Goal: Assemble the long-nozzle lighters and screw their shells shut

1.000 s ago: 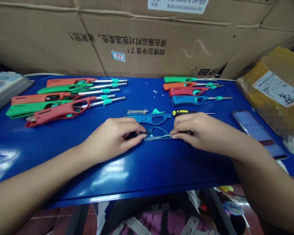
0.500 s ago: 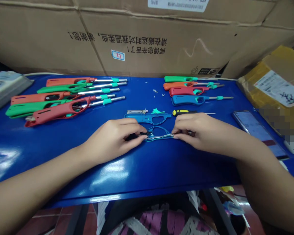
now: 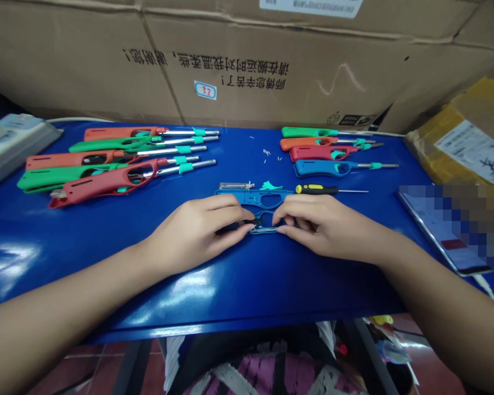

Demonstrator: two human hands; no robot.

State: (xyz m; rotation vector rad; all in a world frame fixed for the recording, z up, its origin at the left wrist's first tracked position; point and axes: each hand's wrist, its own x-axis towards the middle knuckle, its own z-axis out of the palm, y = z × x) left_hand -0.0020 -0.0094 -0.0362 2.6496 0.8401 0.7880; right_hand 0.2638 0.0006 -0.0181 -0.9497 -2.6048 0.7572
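Observation:
An opened blue lighter shell (image 3: pixel 265 225) lies flat on the blue table (image 3: pixel 239 274) between my hands. My left hand (image 3: pixel 197 230) pinches its left end, where a dark part shows. My right hand (image 3: pixel 316 222) is closed over its right end and covers most of that side. Just behind lies the matching blue shell half (image 3: pixel 253 196) with a small teal trigger piece (image 3: pixel 270 186) and a metal part (image 3: pixel 235 186). A yellow-and-black screwdriver (image 3: pixel 321 190) rests right behind my right hand.
Several red and green long-nosed lighters (image 3: pixel 107 164) lie at the back left, several more (image 3: pixel 325 151) at the back right. Tiny white pins (image 3: pixel 267 153) are scattered between them. A phone (image 3: pixel 444 230) lies at the right, a cardboard box (image 3: pixel 247 60) walls the back.
My right hand has slid left along the blue shell, so it sits closer to my left hand. The view has shifted slightly.

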